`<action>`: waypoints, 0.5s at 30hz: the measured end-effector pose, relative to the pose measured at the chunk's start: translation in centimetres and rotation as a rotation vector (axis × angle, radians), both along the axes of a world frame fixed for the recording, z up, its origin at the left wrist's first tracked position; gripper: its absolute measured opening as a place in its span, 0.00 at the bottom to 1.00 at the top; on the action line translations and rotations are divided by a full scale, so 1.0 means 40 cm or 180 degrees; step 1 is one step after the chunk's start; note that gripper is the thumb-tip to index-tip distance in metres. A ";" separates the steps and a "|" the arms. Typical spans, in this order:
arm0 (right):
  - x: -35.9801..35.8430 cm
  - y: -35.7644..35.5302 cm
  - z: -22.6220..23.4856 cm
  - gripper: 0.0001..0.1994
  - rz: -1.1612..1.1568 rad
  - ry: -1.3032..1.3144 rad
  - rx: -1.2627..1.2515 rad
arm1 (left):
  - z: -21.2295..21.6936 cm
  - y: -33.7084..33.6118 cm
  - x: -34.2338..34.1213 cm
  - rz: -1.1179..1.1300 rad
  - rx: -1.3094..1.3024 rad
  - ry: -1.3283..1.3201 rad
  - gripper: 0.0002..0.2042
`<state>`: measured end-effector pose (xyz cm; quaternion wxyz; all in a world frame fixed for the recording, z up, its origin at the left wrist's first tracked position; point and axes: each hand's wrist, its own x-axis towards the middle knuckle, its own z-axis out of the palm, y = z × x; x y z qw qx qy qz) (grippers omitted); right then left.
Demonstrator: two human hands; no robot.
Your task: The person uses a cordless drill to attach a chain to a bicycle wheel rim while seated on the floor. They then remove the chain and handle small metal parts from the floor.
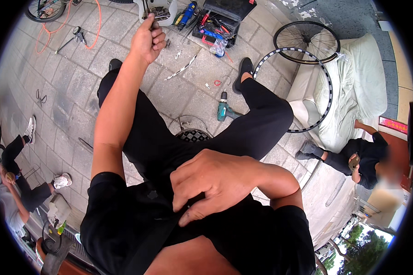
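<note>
My left hand (pixel 149 42) reaches far forward with curled fingers and the thumb up, at the near edge of a cut white plastic container (pixel 172 10). Metal rods and small parts lie in that container; whatever the fist holds is hidden. Close to my chest, my right hand (pixel 213 183) is bent inward, its fingers and thumb drawn together over my black shirt (pixel 119 220). A dark strap (pixel 158 245) runs down from beneath that thumb. I cannot make out what those fingers grip.
An open black toolbox (pixel 227 18) stands ahead, a teal cordless drill (pixel 223 110) by my right foot. A bare wheel rim (pixel 328 96) and a spoked wheel (pixel 307 39) lean against a covered sofa (pixel 362 78). An orange hose (pixel 98 27) lies left. People sit on both sides.
</note>
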<state>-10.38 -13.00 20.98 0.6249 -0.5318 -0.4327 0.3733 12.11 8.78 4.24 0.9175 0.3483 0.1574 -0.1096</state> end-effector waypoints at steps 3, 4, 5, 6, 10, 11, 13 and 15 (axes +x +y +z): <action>0.041 -0.083 -0.075 0.13 -0.0212 0.0689 -0.0143 | 0.046 0.097 0.015 -0.0072 -0.0241 -0.0145 0.16; 0.055 -0.102 -0.123 0.13 -0.0421 0.0848 -0.0267 | 0.084 0.137 0.016 -0.0034 0.0001 -0.0284 0.16; 0.071 -0.110 -0.186 0.13 -0.1008 0.1286 -0.0874 | 0.122 0.182 0.015 -0.0072 0.0125 -0.0449 0.16; 0.101 -0.117 -0.262 0.14 -0.1561 0.1686 -0.1485 | 0.137 0.248 0.024 -0.0216 0.0243 -0.0653 0.17; 0.289 -0.178 -0.728 0.18 -0.2460 0.0581 -0.3424 | 0.108 0.408 0.041 0.0106 0.0779 -0.0513 0.16; 0.321 -0.181 -0.831 0.17 -0.2407 0.0479 -0.3606 | 0.051 0.431 0.047 0.0063 0.0604 -0.0387 0.16; 0.363 -0.188 -0.958 0.18 -0.2543 -0.0091 -0.3767 | -0.116 0.442 0.047 0.0097 0.0261 0.0046 0.16; 0.379 -0.200 -1.106 0.18 -0.2319 -0.0337 -0.4021 | -0.268 0.412 0.036 0.0077 0.0247 0.0658 0.16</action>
